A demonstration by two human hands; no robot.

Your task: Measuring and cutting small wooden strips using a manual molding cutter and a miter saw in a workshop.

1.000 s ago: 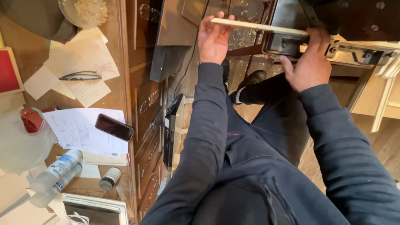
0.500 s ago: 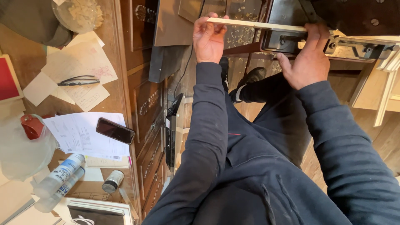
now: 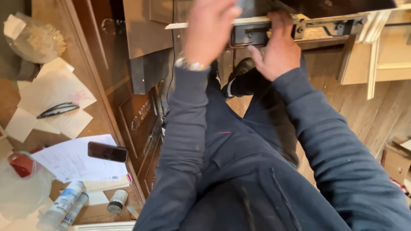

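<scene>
My right hand grips the front edge of a pulled-out wooden drawer, fingers curled over its pale wooden strip next to a dark metal handle plate. A metal drawer slide runs along the strip to the right. My left hand is lifted in front of the strip and blurred by motion; whether it holds anything is unclear. A watch shows at its wrist. Both arms wear dark blue sleeves, and my dark-trousered legs and a black shoe are below.
A wooden desk stands at the left with loose papers, a black phone, two spray bottles, a small jar and a red-capped clear jug. A cardboard box sits on the wood floor at right.
My left hand has come off the wooden strip and risen toward the camera. The view has shifted closer to the drawer. The right hand stays on the strip.
</scene>
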